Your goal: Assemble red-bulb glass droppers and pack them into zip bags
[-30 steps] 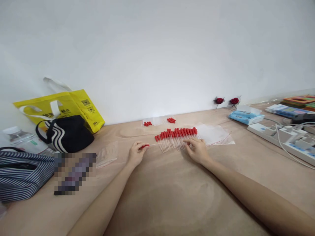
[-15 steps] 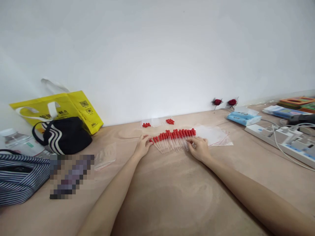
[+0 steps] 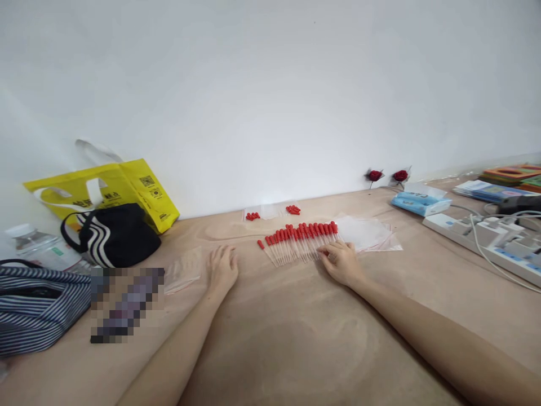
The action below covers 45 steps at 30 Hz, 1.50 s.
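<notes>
A slanted row of droppers, clear thin tubes with red rubber bulbs, lies side by side on the table, bulbs pointing to the wall. My right hand is at the right end of the row, its thumb and fingers curled together on the tubes of the last droppers; the fingertips are partly hidden. My left hand rests on the table left of the row, fingers apart and holding nothing. Beside it lies a clear zip bag. The leftmost dropper lies a little apart from the others.
Red bulbs sit in two small heaps on a clear bag by the wall. More clear bags lie to the right. A power strip, tissues, a yellow bag, a black bag and a striped bag stand around.
My left hand has let go of the left end of the row and moved left toward the zip bag. My right hand has stayed almost in place at the droppers.
</notes>
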### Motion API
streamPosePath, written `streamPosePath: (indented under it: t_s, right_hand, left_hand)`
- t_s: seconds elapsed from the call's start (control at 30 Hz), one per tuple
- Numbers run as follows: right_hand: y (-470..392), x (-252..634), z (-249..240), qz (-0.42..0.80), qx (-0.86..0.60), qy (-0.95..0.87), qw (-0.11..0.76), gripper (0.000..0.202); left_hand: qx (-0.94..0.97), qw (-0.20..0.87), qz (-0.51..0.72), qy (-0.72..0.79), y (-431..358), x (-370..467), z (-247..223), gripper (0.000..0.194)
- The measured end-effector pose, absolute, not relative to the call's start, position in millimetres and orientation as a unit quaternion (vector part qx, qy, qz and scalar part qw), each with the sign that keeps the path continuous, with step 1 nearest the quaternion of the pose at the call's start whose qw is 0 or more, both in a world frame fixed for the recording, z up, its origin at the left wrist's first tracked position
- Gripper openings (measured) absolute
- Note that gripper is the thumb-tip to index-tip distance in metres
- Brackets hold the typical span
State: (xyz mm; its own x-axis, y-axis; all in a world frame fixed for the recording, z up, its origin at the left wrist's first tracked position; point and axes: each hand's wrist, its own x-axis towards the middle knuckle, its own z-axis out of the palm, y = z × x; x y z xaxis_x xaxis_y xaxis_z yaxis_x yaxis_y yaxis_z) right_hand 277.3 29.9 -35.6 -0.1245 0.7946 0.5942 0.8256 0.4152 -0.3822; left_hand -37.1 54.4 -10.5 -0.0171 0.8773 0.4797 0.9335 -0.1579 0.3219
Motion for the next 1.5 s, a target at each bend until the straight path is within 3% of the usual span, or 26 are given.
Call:
streamPosePath:
  t_s: [0.1, 0.17, 0.47, 0.57, 0.7, 0.8, 0.9, 1.13, 1.3, 1.5]
  right_hand:
    - [30, 276, -35, -0.020, -0.533, -0.756, 0.379, 0.017]
    - [30, 275, -36, -0.020, -0.529, -0.760, 0.376, 0.017]
    - [31, 274, -38, -0.013, -0.507, -0.777, 0.374, 0.016]
    - [30, 274, -39, -0.008, -0.496, -0.783, 0.376, 0.015]
    - [27, 272, -39, -0.014, -0.481, -0.784, 0.392, 0.016]
    - [19, 271, -34, -0.013, -0.454, -0.786, 0.420, 0.018]
    - [7, 269, -26, 0.014, -0.403, -0.811, 0.424, 0.025]
    - [-17, 253, -19, 0.087, -0.383, -0.876, 0.279, 0.058]
    - [-20, 253, -20, 0.110, -0.376, -0.892, 0.226, 0.046]
    - [-30, 261, -17, 0.094, -0.370, -0.896, 0.227, 0.038]
  left_hand:
    - [-0.620, 0.136, -0.204, -0.745, 43, -73, -9, 0.041]
    - [-0.573, 0.119, -0.118, -0.802, 38, -93, -10, 0.053]
    - [-0.597, 0.103, -0.064, -0.793, 21, -111, 0, 0.036]
    - [-0.587, 0.135, -0.134, -0.787, 15, -109, 0, 0.034]
    - [-0.719, 0.188, -0.337, -0.578, 1, -85, -11, 0.028]
    - [-0.884, 0.101, -0.319, -0.327, -12, -48, -16, 0.031]
    - [-0.941, -0.004, -0.280, -0.189, -18, -6, -16, 0.037]
    - [-0.937, -0.127, -0.259, -0.198, -5, 46, -13, 0.028]
    - [-0.900, -0.071, -0.325, -0.282, 2, 16, -8, 0.022]
    - [-0.876, -0.064, -0.257, -0.403, 4, -45, 0, 0.020]
